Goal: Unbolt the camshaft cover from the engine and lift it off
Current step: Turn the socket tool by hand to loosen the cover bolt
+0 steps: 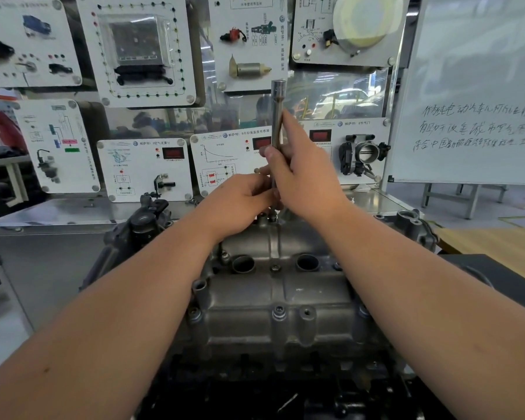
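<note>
Two hands on one tool: right hand (303, 174) grips the socket wrench (277, 116) upright over a far-edge bolt, likely to keep it square; left hand (240, 201) pinches its lower shaft, apparently steadying the tip. Cover (279, 298) sits on the engine, near bolts (279, 310) seated.

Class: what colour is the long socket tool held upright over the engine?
Shiny silver metal socket tool; head view.

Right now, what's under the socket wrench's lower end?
The socket wrench stands upright over the camshaft cover's far edge. Left hand and right hand cover its tip, so any bolt is hidden.
</note>
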Available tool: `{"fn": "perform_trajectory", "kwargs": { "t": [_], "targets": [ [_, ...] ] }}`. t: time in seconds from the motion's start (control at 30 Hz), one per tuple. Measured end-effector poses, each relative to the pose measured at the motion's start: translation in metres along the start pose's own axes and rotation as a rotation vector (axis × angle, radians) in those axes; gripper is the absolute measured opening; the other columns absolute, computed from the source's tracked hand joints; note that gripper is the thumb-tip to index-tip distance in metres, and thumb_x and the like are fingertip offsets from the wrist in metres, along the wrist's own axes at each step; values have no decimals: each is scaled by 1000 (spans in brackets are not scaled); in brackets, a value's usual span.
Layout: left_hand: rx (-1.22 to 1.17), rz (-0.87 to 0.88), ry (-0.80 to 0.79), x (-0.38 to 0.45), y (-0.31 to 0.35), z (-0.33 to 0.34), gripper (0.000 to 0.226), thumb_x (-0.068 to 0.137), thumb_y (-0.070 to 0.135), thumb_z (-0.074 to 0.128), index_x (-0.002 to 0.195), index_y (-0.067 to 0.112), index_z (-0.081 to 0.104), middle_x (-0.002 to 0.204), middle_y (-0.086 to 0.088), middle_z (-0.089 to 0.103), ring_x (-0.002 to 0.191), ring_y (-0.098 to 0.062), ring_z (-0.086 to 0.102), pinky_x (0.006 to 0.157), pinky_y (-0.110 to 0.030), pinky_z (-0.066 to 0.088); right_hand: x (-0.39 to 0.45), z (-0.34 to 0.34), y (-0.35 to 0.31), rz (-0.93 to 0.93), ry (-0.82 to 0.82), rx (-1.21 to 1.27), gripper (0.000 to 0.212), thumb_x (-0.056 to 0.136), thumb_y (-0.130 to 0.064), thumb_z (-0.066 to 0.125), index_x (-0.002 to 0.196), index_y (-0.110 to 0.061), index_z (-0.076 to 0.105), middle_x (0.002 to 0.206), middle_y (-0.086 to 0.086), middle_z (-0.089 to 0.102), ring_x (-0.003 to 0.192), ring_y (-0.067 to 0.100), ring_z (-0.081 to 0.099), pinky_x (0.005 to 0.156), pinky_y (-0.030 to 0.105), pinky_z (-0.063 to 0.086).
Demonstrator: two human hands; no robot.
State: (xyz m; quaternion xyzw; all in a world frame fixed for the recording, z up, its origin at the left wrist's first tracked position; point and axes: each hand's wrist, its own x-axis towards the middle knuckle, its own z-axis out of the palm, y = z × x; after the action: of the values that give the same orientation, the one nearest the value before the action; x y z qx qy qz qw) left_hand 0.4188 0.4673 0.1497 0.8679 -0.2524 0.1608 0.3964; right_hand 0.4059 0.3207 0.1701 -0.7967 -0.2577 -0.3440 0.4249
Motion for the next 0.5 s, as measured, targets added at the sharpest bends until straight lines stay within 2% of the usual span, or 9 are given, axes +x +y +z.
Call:
{"fn": "perform_trajectory", "kwargs": {
  "t": [0.1,0.17,0.27,0.33,0.43,0.5],
  "targets": [
    [21,18,-1,2,0,-1,20,103,30,60,100,14,72,90,-8,76,89,-33,71,88,-57,53,0,-1,1,-9,18,4,62,101,-24,59,157,-24,31,108,2,74,85,14,68,80,28,52],
    [6,20,-3,2,0,-1,22,102,30,62,101,9,70,92,-16,74,90,-40,68,89,-59,51,1,-1,1,-31,20,-12,58,101,-20,58,154,-22,37,97,1,73,79,15,66,76,29,51],
    [-25,-2,-13,1,0,0,23,104,32,59,103,14,74,95,-10,77,94,-38,69,93,-57,52,1,-1,1,-40,-7,-26,55,103,-17,53,154,-19,35,84,4,71,76,19,65,72,34,53],
    [-24,-11,-25,0,0,1,22,105,34,56,103,21,74,96,-5,77,96,-29,71,96,-53,53,0,-1,1,-29,-17,-22,55,103,-18,51,156,-20,32,84,5,72,75,21,67,72,37,56],
    [7,17,-12,1,0,0,18,104,32,58,96,26,73,91,0,77,91,-21,71,88,-45,54,-1,-1,1,-21,4,-17,62,101,-24,58,156,-23,31,95,2,75,83,17,69,78,31,54],
    [9,36,-2,2,0,0,16,103,29,61,96,20,72,88,-4,76,87,-25,70,83,-46,53,-1,-1,1,-16,18,-4,62,99,-24,62,154,-24,35,100,0,74,86,14,68,79,27,52]
  ]
}}
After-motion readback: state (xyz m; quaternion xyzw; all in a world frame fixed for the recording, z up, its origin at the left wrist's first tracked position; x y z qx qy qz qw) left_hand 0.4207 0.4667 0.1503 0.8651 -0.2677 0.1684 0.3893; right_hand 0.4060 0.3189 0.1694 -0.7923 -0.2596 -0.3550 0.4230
